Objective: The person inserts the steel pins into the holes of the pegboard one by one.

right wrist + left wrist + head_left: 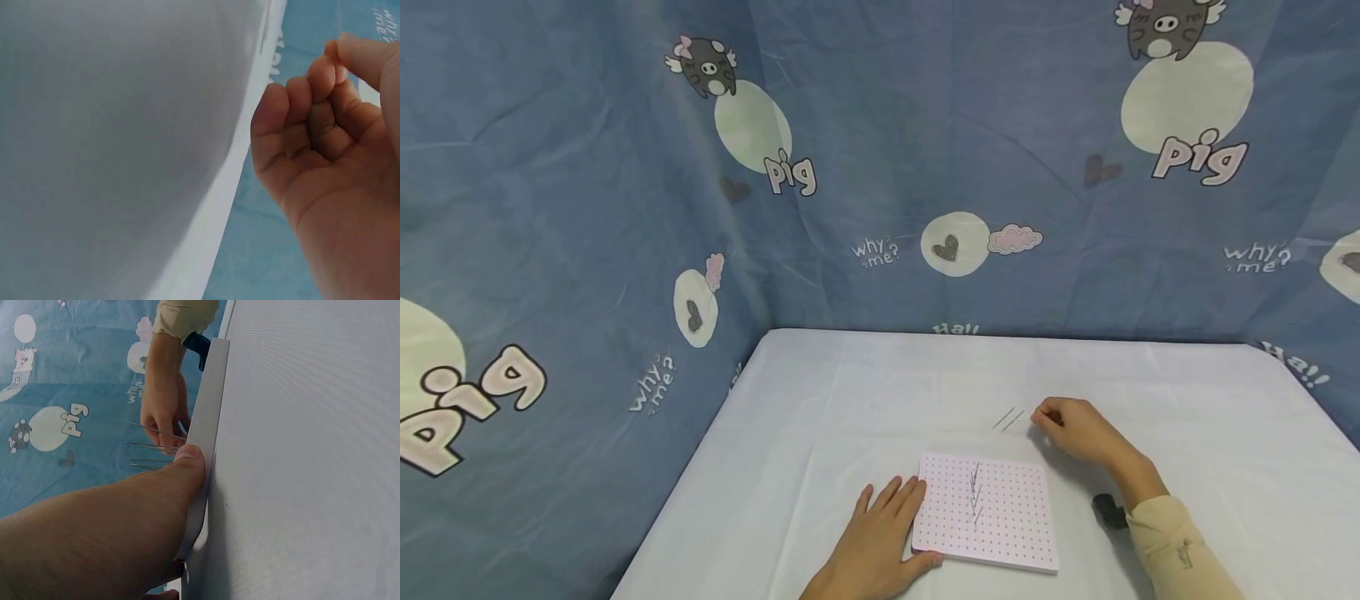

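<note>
A white pegboard [1015, 517] with a grid of small holes lies on the table, and several thin metal pins [976, 492] stand in a row in its left half. At its near left corner is my left hand [880, 542], fingers stretched along the left side. The thumb [190, 456] presses against the board's edge. Beyond the board, to the right, my right hand [1075, 427] is raised a little over the table. Thumb and index fingertip pinch a thin pin [339, 17], only faintly visible. Two loose pins [1003, 417] lie left of that hand.
A white cloth covers the table [850, 392]. Under the right forearm a small black object [1108, 511] shows near the sleeve cuff. Blue printed fabric [880, 167] hangs behind the table and on its left side.
</note>
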